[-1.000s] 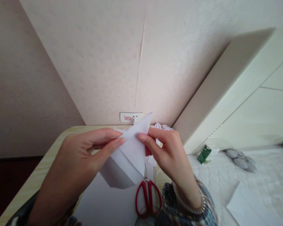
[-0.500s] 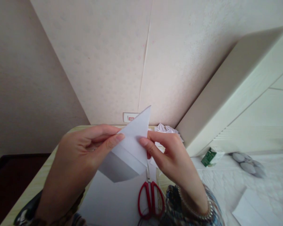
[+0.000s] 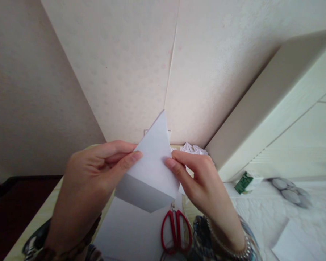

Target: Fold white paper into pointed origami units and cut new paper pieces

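Note:
A folded sheet of white paper [image 3: 153, 156] is held up over the table, its pointed tip upward and a shaded flap hanging at its lower edge. My left hand [image 3: 100, 174] pinches its left edge between thumb and fingers. On the right edge, my right hand [image 3: 195, 177] grips it the same way, a beaded bracelet around the wrist. Red-handled scissors [image 3: 176, 232] lie below the paper, their blades mostly hidden behind it. Under them is a flat stack of white paper [image 3: 130, 232].
Folded white paper pieces [image 3: 191, 148] sit at the table's back right. The pale wooden table [image 3: 40, 214] meets a patterned wall. To the right, a white quilted surface [image 3: 260, 214] bears a green-and-white box [image 3: 244, 182], a grey rounded object [image 3: 289, 190] and a white sheet [image 3: 296, 241].
The folded paper has tilted slightly left, its tip now higher and further left. Both hands keep their pinch. The view has shifted a little.

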Available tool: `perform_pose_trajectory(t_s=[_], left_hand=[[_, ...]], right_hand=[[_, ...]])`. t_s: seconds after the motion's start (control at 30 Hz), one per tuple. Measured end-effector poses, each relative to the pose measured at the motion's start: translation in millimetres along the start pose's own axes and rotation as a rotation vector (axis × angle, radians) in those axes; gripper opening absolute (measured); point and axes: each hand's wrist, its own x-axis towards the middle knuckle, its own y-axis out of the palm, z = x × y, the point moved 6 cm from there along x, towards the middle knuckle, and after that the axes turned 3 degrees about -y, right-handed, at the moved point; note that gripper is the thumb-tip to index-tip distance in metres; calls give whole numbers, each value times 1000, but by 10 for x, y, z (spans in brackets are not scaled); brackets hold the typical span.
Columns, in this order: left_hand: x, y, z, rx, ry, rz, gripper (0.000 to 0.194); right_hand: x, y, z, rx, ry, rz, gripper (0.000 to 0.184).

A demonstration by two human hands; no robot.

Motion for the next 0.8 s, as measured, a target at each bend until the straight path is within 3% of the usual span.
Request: perform_pose_trajectory(t_s=[0.1, 0.27, 0.43, 0.57, 0.67, 0.8], left_hand=[[-13, -6, -4, 4, -27, -55, 6], [-5, -97, -18, 44, -36, -198, 4], [4, -196, 6, 13, -26, -265, 4], [5, -152, -19, 1, -12, -228, 7], [3, -94, -17, -38, -9, -201, 8], [1, -47, 30, -129, -9, -171, 7]], right_hand=[[-10, 0, -16, 12, 40, -23, 42], [-24, -11, -1, 30, 35, 56, 41], [-26, -165, 7, -11, -10, -97, 37], [-2, -82, 23, 74, -57, -27, 24], [7, -25, 30, 75, -51, 15, 34], [-9, -73, 24, 51, -38, -50, 39]])
